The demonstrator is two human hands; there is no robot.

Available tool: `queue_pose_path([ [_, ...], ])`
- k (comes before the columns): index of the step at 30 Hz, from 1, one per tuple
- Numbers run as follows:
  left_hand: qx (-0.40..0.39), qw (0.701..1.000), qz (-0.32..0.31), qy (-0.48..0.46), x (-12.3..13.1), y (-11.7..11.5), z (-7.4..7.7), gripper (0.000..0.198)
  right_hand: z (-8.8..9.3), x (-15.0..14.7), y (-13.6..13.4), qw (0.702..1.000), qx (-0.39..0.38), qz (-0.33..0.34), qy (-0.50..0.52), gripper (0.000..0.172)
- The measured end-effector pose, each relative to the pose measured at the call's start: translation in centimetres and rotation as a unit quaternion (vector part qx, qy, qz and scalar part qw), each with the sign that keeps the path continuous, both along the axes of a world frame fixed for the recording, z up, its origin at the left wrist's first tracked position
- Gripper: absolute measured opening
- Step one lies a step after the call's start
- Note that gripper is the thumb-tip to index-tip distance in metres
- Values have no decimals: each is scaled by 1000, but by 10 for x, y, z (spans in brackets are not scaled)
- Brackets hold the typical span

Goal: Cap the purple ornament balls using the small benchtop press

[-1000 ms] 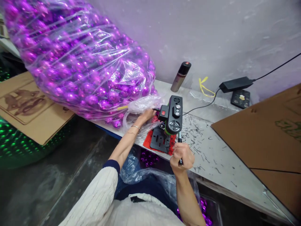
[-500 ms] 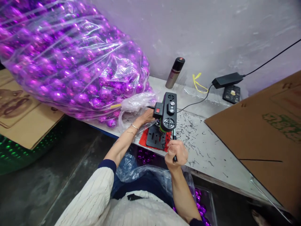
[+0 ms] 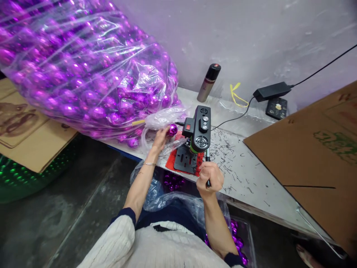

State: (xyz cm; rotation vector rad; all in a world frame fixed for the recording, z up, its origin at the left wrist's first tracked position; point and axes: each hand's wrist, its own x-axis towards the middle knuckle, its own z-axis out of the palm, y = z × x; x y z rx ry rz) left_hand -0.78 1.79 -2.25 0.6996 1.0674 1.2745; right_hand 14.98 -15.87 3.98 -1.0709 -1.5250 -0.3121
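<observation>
Between the fingers of my left hand (image 3: 161, 140) is a shiny purple ball ornament (image 3: 173, 130), just left of a small black bench press machine (image 3: 201, 128) with a red switch. My right hand (image 3: 209, 175) is wrapped around the machine's lever handle (image 3: 208, 182), its fist at the table's front edge. The machine's slotted black base plate (image 3: 184, 162) lies on a red cloth (image 3: 171, 160). A huge clear plastic bag (image 3: 111, 74) full of purple ball ornaments slumps on the left, its gathered mouth near my left hand.
A spray can (image 3: 208, 82) and a yellow ribbon (image 3: 237, 97) are against the wall. A power adapter (image 3: 272, 92) rests by a dark box (image 3: 276, 108). Black bits litter the table (image 3: 237, 163). A cardboard box (image 3: 312, 149) borders the right; purple balls (image 3: 237, 240) sit in a bin below.
My left hand has come out from behind the machine, moving left, and a purple ball ornament now shows in its fingers. My right hand stays on the lever handle.
</observation>
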Motion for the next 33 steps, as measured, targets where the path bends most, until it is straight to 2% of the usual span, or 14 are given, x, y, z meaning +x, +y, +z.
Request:
queue_pose_path([
  [3,-82,989,-23,-118,-31,-25,5,26,-3,0,0,1000,1,-3,6,26],
  [5,-121,982,-54,-137,-40,-40,7,34,-5,0,0,1000,-3,-1,9,26],
  [8,-155,977,-85,-121,-39,-59,6,46,-5,1,-1,1000,-8,1,7,25],
  [11,-118,981,-92,-123,-29,-77,1,41,-2,2,-1,1000,-11,-1,-3,25],
  [15,-59,986,-107,-111,-14,-97,-8,44,10,5,2,1000,-10,-13,-16,25],
  [19,-25,994,-101,-40,2,-105,-16,52,22,8,9,1000,3,-11,-7,27],
  [24,85,984,-97,120,20,-109,-28,56,27,9,12,1000,4,-16,-8,26],
  [27,140,959,-99,225,24,-112,-37,58,25,10,9,999,-1,-19,-26,25],
  [30,195,920,-92,328,21,-115,-44,60,22,11,7,998,-8,-31,-48,24],
  [33,254,883,-111,378,17,-117,-48,61,18,11,6,998,-4,-29,-50,23],
])
